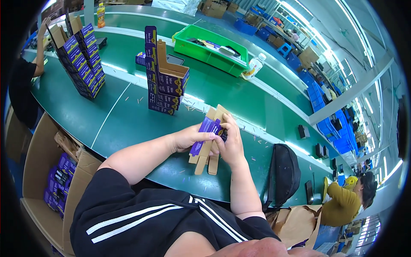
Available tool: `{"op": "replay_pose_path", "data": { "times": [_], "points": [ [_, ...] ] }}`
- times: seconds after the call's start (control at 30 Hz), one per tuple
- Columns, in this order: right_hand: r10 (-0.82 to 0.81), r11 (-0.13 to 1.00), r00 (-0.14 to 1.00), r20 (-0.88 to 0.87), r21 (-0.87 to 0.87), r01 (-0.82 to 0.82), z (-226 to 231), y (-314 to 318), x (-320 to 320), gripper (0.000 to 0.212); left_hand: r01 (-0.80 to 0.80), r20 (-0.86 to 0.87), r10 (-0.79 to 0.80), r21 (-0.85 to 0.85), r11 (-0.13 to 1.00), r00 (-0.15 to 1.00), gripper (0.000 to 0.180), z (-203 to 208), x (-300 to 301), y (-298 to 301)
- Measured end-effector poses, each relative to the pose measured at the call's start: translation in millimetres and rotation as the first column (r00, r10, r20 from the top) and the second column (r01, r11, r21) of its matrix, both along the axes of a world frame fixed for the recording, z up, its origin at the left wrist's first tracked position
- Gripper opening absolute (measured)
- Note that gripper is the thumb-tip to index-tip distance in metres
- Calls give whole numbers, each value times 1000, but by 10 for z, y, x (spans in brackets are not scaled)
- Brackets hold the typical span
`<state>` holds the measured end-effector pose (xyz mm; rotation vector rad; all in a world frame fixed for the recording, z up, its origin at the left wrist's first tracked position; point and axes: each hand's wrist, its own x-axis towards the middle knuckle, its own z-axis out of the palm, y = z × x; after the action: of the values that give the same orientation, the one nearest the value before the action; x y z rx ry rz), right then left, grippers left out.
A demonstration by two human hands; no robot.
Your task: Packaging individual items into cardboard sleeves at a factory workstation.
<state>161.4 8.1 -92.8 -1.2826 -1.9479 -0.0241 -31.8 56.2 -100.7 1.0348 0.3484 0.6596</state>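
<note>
Between my two hands is a small purple carton (204, 133), partly folded, with its bare brown cardboard flaps sticking out at both ends. My left hand (189, 138) grips it from the left, thumb across the front. From the other side my right hand (231, 143) holds it with bent fingers, its thumb meeting the left one near the middle. The fingers hide part of the carton, so I cannot tell whether anything is inside. Just beyond my hands stands a stack of purple boxes (169, 92), with an open-topped carton piece on its upper part.
A second stack of purple boxes (85, 64) stands at the far left. Behind lie a green bin (209, 53) and a bottle (254, 66). A black pouch (284, 175) rests at right. Beside me, a large cardboard box (81, 188) holds purple packs. Two people sit nearby.
</note>
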Motion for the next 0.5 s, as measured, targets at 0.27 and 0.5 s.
{"op": "replay_pose_path", "data": {
  "times": [0.27,0.5],
  "points": [
    [-20,993,560,-828,-83,-87,4,-17,-119,26,-313,-31,331,255,915,943,57,85,136,-49],
    [-33,909,467,-884,-221,-354,-174,17,61,25,-272,35,275,300,914,961,59,-3,153,84]
  ]
}}
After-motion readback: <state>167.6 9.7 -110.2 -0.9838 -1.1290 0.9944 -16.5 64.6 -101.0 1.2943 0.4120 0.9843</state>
